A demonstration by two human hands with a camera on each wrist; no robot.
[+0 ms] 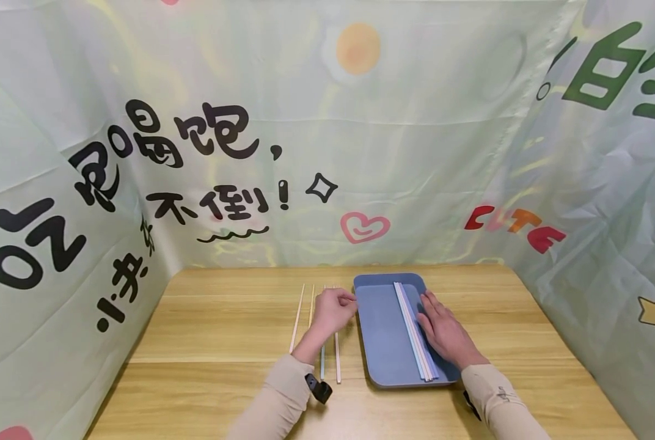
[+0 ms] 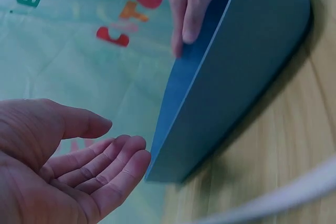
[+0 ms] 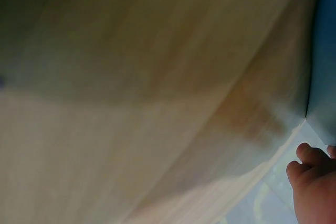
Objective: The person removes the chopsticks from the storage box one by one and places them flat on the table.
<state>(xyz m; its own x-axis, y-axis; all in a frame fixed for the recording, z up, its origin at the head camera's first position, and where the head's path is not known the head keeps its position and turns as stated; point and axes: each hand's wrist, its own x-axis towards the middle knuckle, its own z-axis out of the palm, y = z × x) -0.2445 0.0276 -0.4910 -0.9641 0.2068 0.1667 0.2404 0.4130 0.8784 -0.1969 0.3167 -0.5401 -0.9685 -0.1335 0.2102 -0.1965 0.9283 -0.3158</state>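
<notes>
A blue-grey rectangular tray stands on the table, with several thin pastel sticks, like chopsticks, side by side along its right half. My left hand hovers at the tray's left rim; the left wrist view shows its fingers loosely bent, thumb apart, nothing between them. Beneath that hand and wrist, several more sticks lie spaced out on the table, partly hidden. My right hand rests along the tray's right side with straight fingers, beside the sticks. Only part of it shows in the right wrist view.
The wooden table carries the tray right of centre. Printed cloth walls enclose its back and both sides. A pale blurred strip crosses the lower corner of the left wrist view. A black device sits on the left wrist.
</notes>
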